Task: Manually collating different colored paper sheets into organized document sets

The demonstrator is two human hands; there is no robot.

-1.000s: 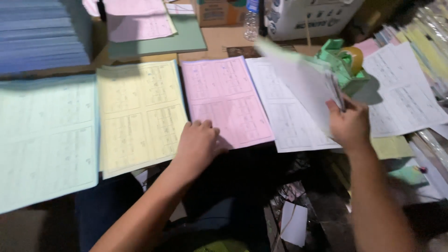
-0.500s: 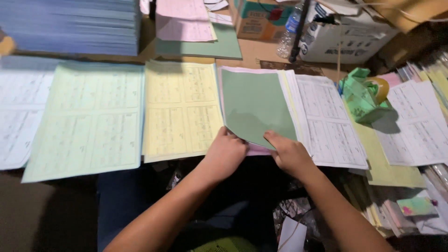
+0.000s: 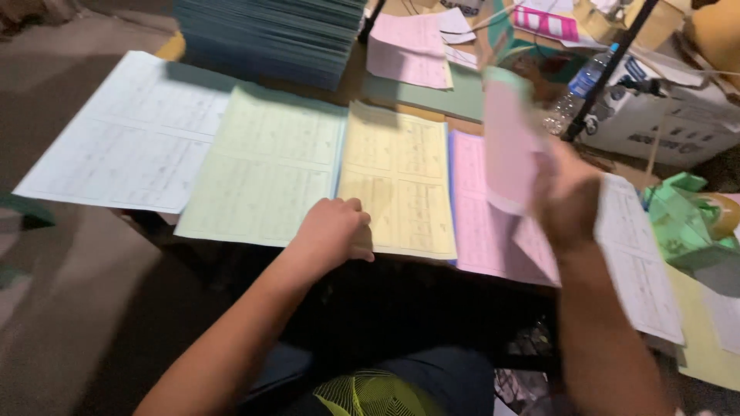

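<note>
My right hand (image 3: 569, 202) is raised above the table's near edge and grips a pink sheet (image 3: 507, 146), which stands nearly upright and is blurred by motion. My left hand (image 3: 333, 231) lies with curled fingers on the near left corner of the yellow printed sheets (image 3: 401, 173), pinching their edge. The yellow pile lies in a row between green sheets (image 3: 266, 166) on its left and pink sheets (image 3: 474, 223) on its right.
A pale blue-white sheet (image 3: 127, 142) ends the row at the left, white sheets (image 3: 636, 258) at the right. A tall blue-grey paper stack (image 3: 270, 31) stands behind. A water bottle (image 3: 574, 96), a white box (image 3: 678, 119) and green tape (image 3: 690, 219) crowd the right.
My left hand has shifted left from the pink pile to the yellow one. My right hand has lifted a pink sheet off the table, where it earlier held a green-backed sheet down on the pink pile.
</note>
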